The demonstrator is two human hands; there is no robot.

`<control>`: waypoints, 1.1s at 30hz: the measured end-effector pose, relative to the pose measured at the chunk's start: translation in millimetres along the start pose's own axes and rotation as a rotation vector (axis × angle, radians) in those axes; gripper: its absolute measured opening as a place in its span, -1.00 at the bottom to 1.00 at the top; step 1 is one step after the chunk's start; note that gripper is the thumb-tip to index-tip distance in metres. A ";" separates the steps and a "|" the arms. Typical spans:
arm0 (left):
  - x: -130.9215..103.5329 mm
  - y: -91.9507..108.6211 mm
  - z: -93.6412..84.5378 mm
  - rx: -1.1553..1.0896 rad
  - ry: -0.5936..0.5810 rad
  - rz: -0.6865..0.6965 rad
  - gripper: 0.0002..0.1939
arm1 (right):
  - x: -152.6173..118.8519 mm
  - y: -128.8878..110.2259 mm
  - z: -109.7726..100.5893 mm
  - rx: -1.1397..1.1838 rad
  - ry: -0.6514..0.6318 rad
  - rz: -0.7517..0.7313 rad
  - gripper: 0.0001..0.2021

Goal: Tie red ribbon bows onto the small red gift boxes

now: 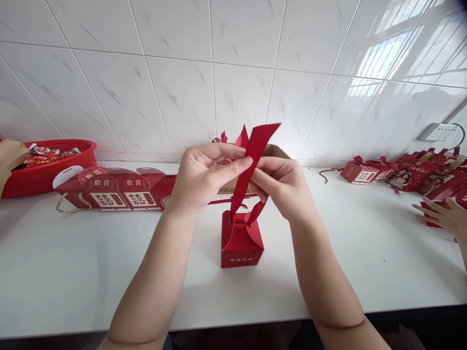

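A small red box (242,243) with folded, curved top flaps and pale lettering stands upright on the white table. A red ribbon (251,158) rises from both sides of its top and crosses above it. My left hand (213,175) pinches the ribbon between thumb and fingers, just left of the crossing. Close beside it on the right, my right hand (279,182) also pinches the ribbon, its fingertips partly behind the wide ribbon end.
Red gift boxes (140,192) line the left back. A red basin (54,187) of wrapped sweets is far left, near another person's hand (12,155). More boxes (361,171) and bags (412,175) stand right, with another hand (447,216). A cardboard box (275,151) is behind my hands.
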State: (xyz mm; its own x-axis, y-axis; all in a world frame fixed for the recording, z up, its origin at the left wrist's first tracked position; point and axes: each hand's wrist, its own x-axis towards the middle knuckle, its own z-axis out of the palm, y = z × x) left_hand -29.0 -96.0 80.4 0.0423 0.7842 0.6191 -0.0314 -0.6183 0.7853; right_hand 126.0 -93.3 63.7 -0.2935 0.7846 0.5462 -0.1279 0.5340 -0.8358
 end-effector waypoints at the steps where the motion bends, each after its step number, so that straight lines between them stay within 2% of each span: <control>1: -0.5 0.3 -0.5 0.044 0.026 0.029 -0.87 | 0.2 -0.1 -0.1 0.006 -0.009 -0.005 -0.74; 5: -1.6 -0.8 -2.3 0.218 0.115 0.187 -0.91 | 1.3 -2.8 -0.1 0.013 -0.049 0.011 -0.72; 8: -0.5 -5.5 -2.2 0.279 0.089 0.242 -0.89 | 1.8 -4.2 1.0 0.011 -0.048 0.027 -0.68; 11: 1.1 -11.0 0.7 0.319 0.072 0.388 -0.87 | 3.1 -1.6 1.7 0.059 -0.013 0.041 -0.63; 13: 1.4 -12.4 3.4 0.347 0.080 0.495 -0.75 | 4.5 1.2 1.2 0.097 0.007 0.055 -0.60; 15: 0.8 -11.4 5.2 0.372 0.100 0.530 -0.55 | 5.9 3.2 0.1 0.128 0.022 0.066 -0.58; 17: 0.1 -9.0 4.5 0.396 0.115 0.517 -0.45 | 7.0 3.6 -1.4 0.150 0.031 0.084 -0.60; 18: -0.1 -7.8 3.0 0.412 0.104 0.504 -0.49 | 7.4 3.4 -2.2 0.157 0.036 0.096 -0.61; 21: -0.6 -5.1 -4.4 0.471 0.004 0.519 -0.79 | 8.5 3.6 -5.8 0.174 0.026 0.140 -0.65; 23: -1.5 -4.1 -9.5 0.510 -0.096 0.484 -0.90 | 9.8 5.5 -9.2 0.205 -0.001 0.165 -0.67; 29: -6.3 2.3 -16.9 0.581 -0.289 0.261 -0.92 | 14.8 13.5 -17.8 0.315 -0.083 0.257 -0.72; 31: -6.1 6.3 -18.3 0.611 -0.360 0.195 -0.91 | 14.6 12.8 -17.7 0.262 -0.052 0.233 -0.70; 33: -4.6 9.7 -19.4 0.618 -0.368 0.160 -0.85 | 13.0 11.0 -16.3 0.117 0.016 0.151 -0.67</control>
State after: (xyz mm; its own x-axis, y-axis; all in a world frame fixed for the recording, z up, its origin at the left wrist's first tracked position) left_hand -48.9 -104.6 85.3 0.4199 0.6807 0.6003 0.4984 -0.7257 0.4743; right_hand 136.3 -72.1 62.5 -0.3024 0.8586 0.4140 -0.1932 0.3701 -0.9087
